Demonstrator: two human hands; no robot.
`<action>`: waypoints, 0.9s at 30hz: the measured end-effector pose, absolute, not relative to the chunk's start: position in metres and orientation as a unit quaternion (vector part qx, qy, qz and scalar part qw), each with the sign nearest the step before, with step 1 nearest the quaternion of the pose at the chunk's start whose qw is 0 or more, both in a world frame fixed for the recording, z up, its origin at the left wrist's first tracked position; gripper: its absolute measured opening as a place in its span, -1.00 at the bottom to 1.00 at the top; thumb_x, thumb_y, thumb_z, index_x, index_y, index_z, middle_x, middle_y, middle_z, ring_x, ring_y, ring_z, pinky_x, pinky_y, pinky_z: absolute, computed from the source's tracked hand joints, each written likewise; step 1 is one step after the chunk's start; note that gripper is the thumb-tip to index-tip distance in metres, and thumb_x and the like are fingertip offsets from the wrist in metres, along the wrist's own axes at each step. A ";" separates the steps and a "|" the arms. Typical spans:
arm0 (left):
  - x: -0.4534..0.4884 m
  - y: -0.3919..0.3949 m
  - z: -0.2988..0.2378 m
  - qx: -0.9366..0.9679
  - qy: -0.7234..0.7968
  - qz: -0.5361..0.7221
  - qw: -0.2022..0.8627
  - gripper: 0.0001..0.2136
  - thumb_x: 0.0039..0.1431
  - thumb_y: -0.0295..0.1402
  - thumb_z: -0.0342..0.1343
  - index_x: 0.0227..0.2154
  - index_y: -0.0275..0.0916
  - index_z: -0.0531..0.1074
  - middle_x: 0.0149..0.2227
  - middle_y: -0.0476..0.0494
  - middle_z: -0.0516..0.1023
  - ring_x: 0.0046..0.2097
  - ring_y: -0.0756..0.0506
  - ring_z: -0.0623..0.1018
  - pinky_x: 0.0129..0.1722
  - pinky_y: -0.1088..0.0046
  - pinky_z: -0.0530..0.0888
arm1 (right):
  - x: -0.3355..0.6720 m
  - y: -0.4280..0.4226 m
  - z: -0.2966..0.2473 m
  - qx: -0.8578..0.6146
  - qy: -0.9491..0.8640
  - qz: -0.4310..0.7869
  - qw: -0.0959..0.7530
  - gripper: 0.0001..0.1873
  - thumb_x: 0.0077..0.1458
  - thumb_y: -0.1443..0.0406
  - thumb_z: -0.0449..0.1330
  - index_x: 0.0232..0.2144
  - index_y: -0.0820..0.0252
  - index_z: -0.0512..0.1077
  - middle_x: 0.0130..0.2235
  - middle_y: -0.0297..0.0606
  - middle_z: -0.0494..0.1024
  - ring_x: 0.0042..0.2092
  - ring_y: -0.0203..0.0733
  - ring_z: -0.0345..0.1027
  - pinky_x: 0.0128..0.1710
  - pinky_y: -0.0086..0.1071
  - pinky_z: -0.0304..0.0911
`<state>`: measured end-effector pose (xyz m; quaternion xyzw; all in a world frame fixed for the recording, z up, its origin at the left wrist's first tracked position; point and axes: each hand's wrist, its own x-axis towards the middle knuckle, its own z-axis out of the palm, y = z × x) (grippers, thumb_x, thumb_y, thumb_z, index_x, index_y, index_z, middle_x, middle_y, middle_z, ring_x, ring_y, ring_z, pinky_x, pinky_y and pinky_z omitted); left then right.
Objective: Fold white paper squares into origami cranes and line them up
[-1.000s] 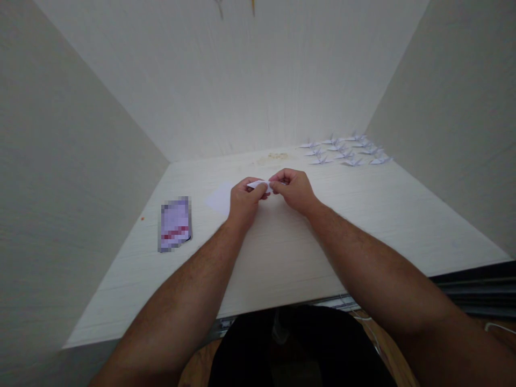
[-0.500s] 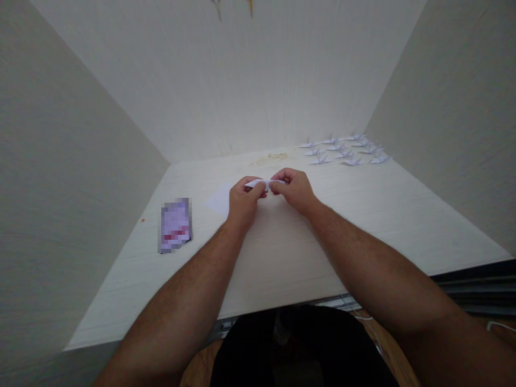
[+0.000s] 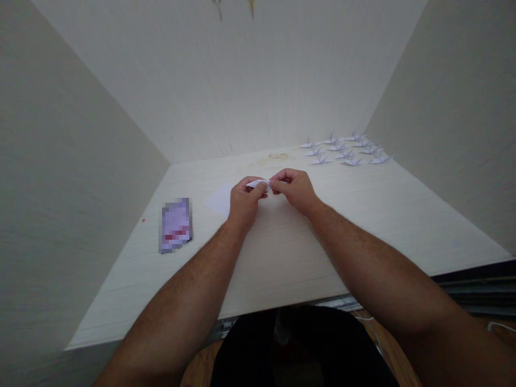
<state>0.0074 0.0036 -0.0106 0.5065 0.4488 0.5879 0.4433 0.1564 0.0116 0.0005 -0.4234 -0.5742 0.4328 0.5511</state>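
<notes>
A small folded piece of white paper (image 3: 258,184) is pinched between both my hands just above the middle of the pale table (image 3: 363,226). My left hand (image 3: 243,203) grips its left end with closed fingers. My right hand (image 3: 293,189) holds the right end, fingers curled tight. A flat white sheet (image 3: 219,200) lies on the table just left of my left hand, partly hidden behind it.
Several small folded paper cranes (image 3: 345,149) stand in rows at the back right corner. A blurred card or packet (image 3: 175,225) lies at the left of the table. Plain walls close in on the left, back and right. A brownish stain (image 3: 274,157) marks the far edge.
Barely anything moved. My fingers shifted slightly on the folded paper, which stays at the same spot between both hands.
</notes>
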 end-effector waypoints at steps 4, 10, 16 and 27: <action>0.007 0.004 -0.011 0.508 0.455 0.582 0.442 -0.80 -0.08 -0.25 0.33 -0.40 -0.23 0.54 -0.47 -0.02 0.54 -0.43 0.01 0.50 -0.34 0.46 0.49 | 0.157 0.011 0.002 -0.433 -0.591 0.400 0.551 -0.89 -0.11 0.27 0.31 -0.52 0.20 0.50 -0.55 -0.36 0.52 -0.48 -0.31 0.33 -0.43 -0.40 0.26; 0.006 0.003 -0.011 0.518 0.451 0.582 0.435 -0.81 -0.07 -0.25 0.35 -0.42 -0.24 0.55 -0.48 -0.01 0.54 -0.44 0.02 0.48 -0.37 0.47 0.45 | 0.155 0.011 -0.001 -0.434 -0.624 0.354 0.544 -0.90 -0.07 0.27 0.29 -0.51 0.19 0.49 -0.53 -0.37 0.50 -0.45 -0.31 0.30 -0.40 -0.39 0.22; 0.011 0.001 -0.006 0.456 0.420 0.598 0.508 -0.78 -0.19 -0.36 0.39 -0.42 -0.23 0.53 -0.50 0.04 0.51 -0.49 0.07 0.41 -0.45 0.52 0.36 | 0.154 0.010 -0.005 -0.413 -0.644 0.343 0.545 -0.87 -0.02 0.24 0.27 -0.50 0.18 0.47 -0.50 -0.37 0.50 -0.42 -0.30 0.31 -0.36 -0.38 0.23; 0.014 -0.001 -0.003 0.398 0.392 0.624 0.546 -0.82 -0.24 -0.42 0.38 -0.59 -0.26 0.46 -0.58 0.01 0.46 -0.53 0.08 0.36 -0.52 0.52 0.24 | 0.152 0.007 -0.003 -0.396 -0.647 0.355 0.546 -0.82 -0.01 0.21 0.27 -0.54 0.17 0.43 -0.52 -0.38 0.47 -0.43 -0.31 0.26 -0.35 -0.38 0.20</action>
